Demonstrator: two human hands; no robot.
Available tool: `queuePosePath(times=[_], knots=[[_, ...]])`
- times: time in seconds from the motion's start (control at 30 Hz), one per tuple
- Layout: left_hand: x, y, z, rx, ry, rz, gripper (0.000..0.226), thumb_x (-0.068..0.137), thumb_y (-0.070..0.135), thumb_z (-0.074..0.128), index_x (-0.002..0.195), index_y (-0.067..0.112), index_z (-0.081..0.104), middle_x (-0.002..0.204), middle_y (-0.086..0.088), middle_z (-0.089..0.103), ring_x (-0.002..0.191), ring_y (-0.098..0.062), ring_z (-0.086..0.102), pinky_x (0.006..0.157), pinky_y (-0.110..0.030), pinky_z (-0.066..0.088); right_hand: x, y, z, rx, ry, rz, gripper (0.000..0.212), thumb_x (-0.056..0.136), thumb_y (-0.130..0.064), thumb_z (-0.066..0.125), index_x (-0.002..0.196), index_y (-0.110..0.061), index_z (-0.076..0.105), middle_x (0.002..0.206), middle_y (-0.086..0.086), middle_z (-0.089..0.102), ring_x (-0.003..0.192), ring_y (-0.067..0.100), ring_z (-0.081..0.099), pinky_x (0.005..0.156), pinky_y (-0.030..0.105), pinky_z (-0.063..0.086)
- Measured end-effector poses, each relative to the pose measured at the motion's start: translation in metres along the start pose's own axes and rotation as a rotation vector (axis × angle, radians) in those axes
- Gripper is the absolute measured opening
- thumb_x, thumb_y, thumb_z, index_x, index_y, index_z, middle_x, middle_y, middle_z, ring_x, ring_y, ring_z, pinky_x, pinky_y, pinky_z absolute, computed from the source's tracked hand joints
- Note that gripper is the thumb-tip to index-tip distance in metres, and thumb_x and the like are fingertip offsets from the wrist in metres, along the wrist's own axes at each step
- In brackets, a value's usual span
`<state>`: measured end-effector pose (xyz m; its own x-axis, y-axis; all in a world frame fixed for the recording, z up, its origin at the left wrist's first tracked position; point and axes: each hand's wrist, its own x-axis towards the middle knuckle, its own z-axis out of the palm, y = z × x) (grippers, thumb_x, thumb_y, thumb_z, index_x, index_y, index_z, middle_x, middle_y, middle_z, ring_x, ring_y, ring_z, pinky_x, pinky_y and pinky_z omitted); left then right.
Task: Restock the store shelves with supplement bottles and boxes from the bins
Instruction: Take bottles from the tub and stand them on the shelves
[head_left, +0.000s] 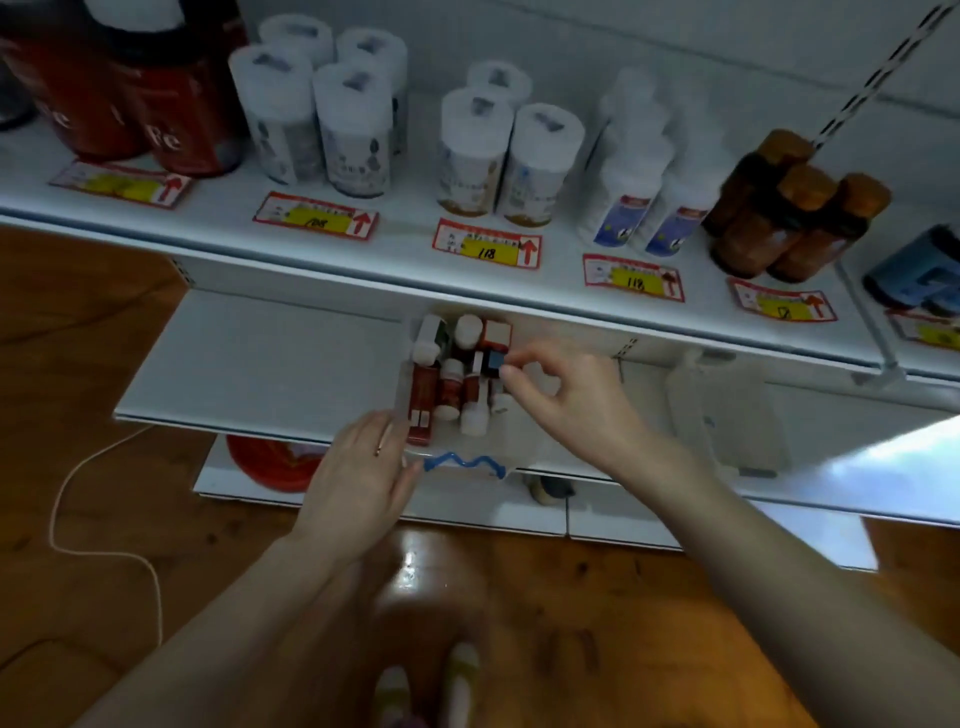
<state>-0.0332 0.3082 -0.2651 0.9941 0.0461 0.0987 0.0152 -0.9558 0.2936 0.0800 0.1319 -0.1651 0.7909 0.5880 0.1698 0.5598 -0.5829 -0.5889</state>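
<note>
A clear plastic bin (530, 447) with a blue zigzag mark sits on the lower white shelf (260, 364). It holds several small supplement bottles and boxes in red, white and brown. My right hand (561, 400) reaches into the bin and pinches a small dark box with a blue top (493, 361) between thumb and forefinger. My left hand (363, 473) rests with straight fingers against the bin's left front corner. A long red box (423, 402) lies along the bin's left side.
The upper shelf (389, 254) carries red cans (156, 88), white-capped bottles (322, 119), white spray bottles (639, 182), amber bottles (779, 218) and price tags. A second clear bin (727, 410) stands to the right. A white cable (78, 519) trails on the wooden floor.
</note>
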Motion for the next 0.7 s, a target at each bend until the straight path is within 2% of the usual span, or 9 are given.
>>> queuePosePath(times=[0.1, 0.17, 0.23, 0.3, 0.37, 0.43, 0.5, 0.6, 0.7], knots=[[0.017, -0.014, 0.024, -0.003, -0.034, -0.035, 0.052, 0.085, 0.032, 0.039, 0.114, -0.008, 0.058, 0.106, -0.025, 0.063, 0.097, -0.038, 0.062, 0.085, -0.046, 0.05, 0.005, 0.04, 0.048, 0.016, -0.126, 0.165, 0.022, 0.09, -0.022, 0.057, 0.105, -0.007, 0.065, 0.103, 0.009, 0.065, 0.095, 0.019, 0.059, 0.083, 0.03, 0.047], [0.029, -0.02, 0.042, -0.018, -0.051, -0.044, 0.052, 0.084, 0.03, 0.039, 0.115, -0.007, 0.057, 0.106, -0.024, 0.063, 0.096, -0.037, 0.062, 0.083, -0.044, 0.051, 0.012, 0.063, 0.076, 0.048, -0.172, 0.256, 0.022, 0.09, -0.02, 0.057, 0.103, -0.003, 0.063, 0.102, 0.013, 0.065, 0.094, 0.023, 0.06, 0.083, 0.033, 0.046], [0.041, -0.03, 0.063, -0.024, -0.073, -0.068, 0.053, 0.084, 0.031, 0.038, 0.117, -0.007, 0.055, 0.108, -0.024, 0.063, 0.097, -0.037, 0.062, 0.082, -0.044, 0.051, 0.019, 0.085, 0.104, 0.063, -0.196, 0.335, 0.021, 0.09, -0.016, 0.057, 0.099, 0.002, 0.062, 0.098, 0.018, 0.064, 0.092, 0.028, 0.059, 0.077, 0.028, 0.044], [0.054, -0.039, 0.084, -0.017, -0.07, -0.087, 0.057, 0.087, 0.034, 0.037, 0.124, -0.007, 0.051, 0.121, -0.025, 0.057, 0.111, -0.039, 0.056, 0.091, -0.048, 0.046, 0.027, 0.107, 0.132, 0.024, -0.223, 0.384, 0.018, 0.09, -0.017, 0.056, 0.095, -0.001, 0.06, 0.088, 0.012, 0.06, 0.088, 0.027, 0.056, 0.066, 0.015, 0.039], [0.064, -0.048, 0.103, 0.017, -0.123, -0.141, 0.059, 0.095, 0.037, 0.035, 0.141, 0.001, 0.03, 0.147, -0.019, 0.033, 0.136, -0.031, 0.031, 0.109, -0.046, 0.027, 0.035, 0.131, 0.159, 0.002, -0.265, 0.453, 0.013, 0.091, -0.022, 0.054, 0.094, -0.009, 0.055, 0.084, 0.001, 0.053, 0.087, 0.022, 0.05, 0.06, 0.007, 0.034], [0.067, -0.055, 0.122, 0.044, -0.171, -0.183, 0.061, 0.097, 0.04, 0.027, 0.148, 0.011, 0.009, 0.157, -0.006, 0.005, 0.144, -0.02, 0.006, 0.115, -0.041, 0.009, 0.043, 0.151, 0.182, 0.023, -0.331, 0.566, 0.025, 0.092, -0.028, 0.053, 0.109, -0.01, 0.052, 0.104, 0.005, 0.055, 0.1, 0.021, 0.05, 0.059, 0.011, 0.03], [0.066, -0.059, 0.134, 0.069, -0.18, -0.223, 0.061, 0.097, 0.042, 0.019, 0.149, 0.015, 0.001, 0.157, -0.002, -0.007, 0.144, -0.015, -0.004, 0.115, -0.041, 0.0, 0.048, 0.166, 0.2, 0.03, -0.383, 0.63, 0.042, 0.091, -0.031, 0.054, 0.125, -0.008, 0.045, 0.125, 0.008, 0.051, 0.114, 0.021, 0.048, 0.072, 0.015, 0.03], [0.064, -0.063, 0.141, 0.111, -0.172, -0.212, 0.066, 0.093, 0.045, 0.006, 0.148, 0.009, 0.01, 0.157, -0.007, 0.006, 0.144, -0.02, 0.005, 0.114, -0.045, 0.004, 0.054, 0.18, 0.218, 0.014, -0.424, 0.678, 0.052, 0.091, -0.034, 0.054, 0.131, -0.004, 0.038, 0.133, 0.011, 0.046, 0.119, 0.023, 0.046, 0.078, 0.018, 0.03], [0.061, -0.067, 0.145, 0.063, -0.107, -0.161, 0.062, 0.095, 0.038, 0.016, 0.139, -0.001, 0.034, 0.146, -0.018, 0.035, 0.137, -0.029, 0.031, 0.106, -0.052, 0.023, 0.06, 0.187, 0.23, 0.059, -0.476, 0.735, 0.06, 0.088, -0.039, 0.057, 0.132, -0.003, 0.038, 0.131, 0.011, 0.049, 0.117, 0.024, 0.05, 0.088, 0.023, 0.038]])
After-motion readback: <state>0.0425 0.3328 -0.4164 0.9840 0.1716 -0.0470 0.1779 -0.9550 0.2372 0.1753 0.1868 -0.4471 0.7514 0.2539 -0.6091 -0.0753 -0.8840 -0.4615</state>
